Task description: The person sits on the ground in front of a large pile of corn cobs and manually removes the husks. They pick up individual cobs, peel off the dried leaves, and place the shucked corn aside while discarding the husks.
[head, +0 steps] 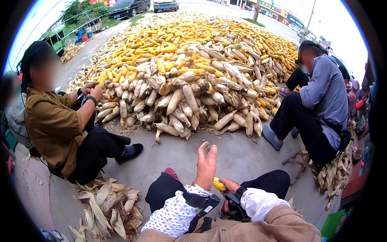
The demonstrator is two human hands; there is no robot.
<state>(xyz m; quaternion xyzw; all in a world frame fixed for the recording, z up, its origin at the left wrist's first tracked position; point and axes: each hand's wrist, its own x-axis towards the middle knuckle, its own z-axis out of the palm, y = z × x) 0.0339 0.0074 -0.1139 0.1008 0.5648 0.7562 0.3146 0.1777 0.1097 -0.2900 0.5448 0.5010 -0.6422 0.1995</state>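
Note:
My right hand (231,185) is closed around a husked yellow ear of corn (219,184), held low over my lap between my knees. The cob's bare kernels show to the left of my fingers. My left hand (206,165) is raised just left of the cob, fingers pointing up and away, with nothing visible in it. In front of my feet rises a large heap of corn (181,99). Ears still in pale dry husks lie along its near side, and bare yellow ears cover the top.
To my left sits a person in a brown shirt (51,118), holding a yellow ear of corn (102,78). A person in a grey-blue shirt (325,81) sits on a low wooden stool (297,163) at right. Loose husks (105,205) lie at lower left. Vehicles (128,7) stand beyond the heap.

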